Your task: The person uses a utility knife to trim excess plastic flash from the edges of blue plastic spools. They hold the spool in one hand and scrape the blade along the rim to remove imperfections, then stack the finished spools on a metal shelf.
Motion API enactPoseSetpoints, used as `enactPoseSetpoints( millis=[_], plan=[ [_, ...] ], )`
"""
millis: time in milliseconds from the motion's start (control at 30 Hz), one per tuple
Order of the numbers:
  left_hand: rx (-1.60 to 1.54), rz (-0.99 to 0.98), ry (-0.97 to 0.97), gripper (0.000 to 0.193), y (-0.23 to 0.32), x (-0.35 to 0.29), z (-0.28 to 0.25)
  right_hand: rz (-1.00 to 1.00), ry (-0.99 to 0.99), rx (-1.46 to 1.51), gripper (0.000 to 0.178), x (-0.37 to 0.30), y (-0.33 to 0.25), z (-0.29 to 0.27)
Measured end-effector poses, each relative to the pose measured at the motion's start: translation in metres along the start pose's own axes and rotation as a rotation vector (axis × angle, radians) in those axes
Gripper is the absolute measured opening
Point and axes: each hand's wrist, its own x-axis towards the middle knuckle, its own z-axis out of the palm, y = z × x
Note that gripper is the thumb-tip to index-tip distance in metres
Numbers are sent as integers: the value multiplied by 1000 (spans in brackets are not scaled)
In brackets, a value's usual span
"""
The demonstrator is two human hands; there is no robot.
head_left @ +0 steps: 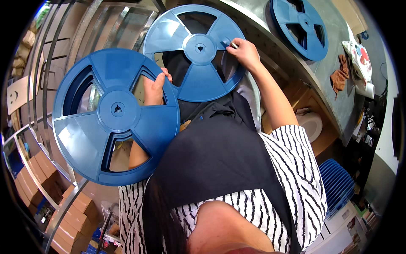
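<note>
My left hand reaches through a window of a stack of blue plastic reels and grips it, thumb over the rim. Its forearm passes behind the stack and shows through a lower window. Beyond, partly overlapped by the stack, another blue plastic reel faces up in front of my dark apron. Over the right side of that reel, my right hand has its fingers pinched together beside a small raised blue bit on a spoke. What the pinch holds is too small to make out.
More blue reels lie on the grey metal table at the upper right. A brown cloth and a printed bag are farther right. Metal racking stands left, with cardboard boxes below. A blue ribbed object is lower right.
</note>
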Motion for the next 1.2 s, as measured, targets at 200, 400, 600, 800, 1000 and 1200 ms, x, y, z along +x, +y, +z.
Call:
enactPoseSetpoints(
  millis=[200, 400, 600, 800, 1000, 1200],
  plan=[
    [10, 4, 9, 12, -1, -1, 2, 64, 19, 108, 23, -3, 7, -3],
    [15, -3, 27, 8, 1, -2, 1, 44, -6, 62, 28, 0, 6, 3],
    [29, 12, -17, 9, -2, 0, -2, 19, 73, -36, 25, 5, 12, 6],
    [-1, 8, 10, 7, -6, -4, -6, 29, 379, 423, 20, -4, 30, -8],
    [1, -30, 14, 10, -1, -5, 3, 194, 262, 567, 27, -19, 65, 4],
    [88, -40, -49, 31, 3, 2, -15, -26, 205, 1282, 41, -53, 9, -38]
  ],
)
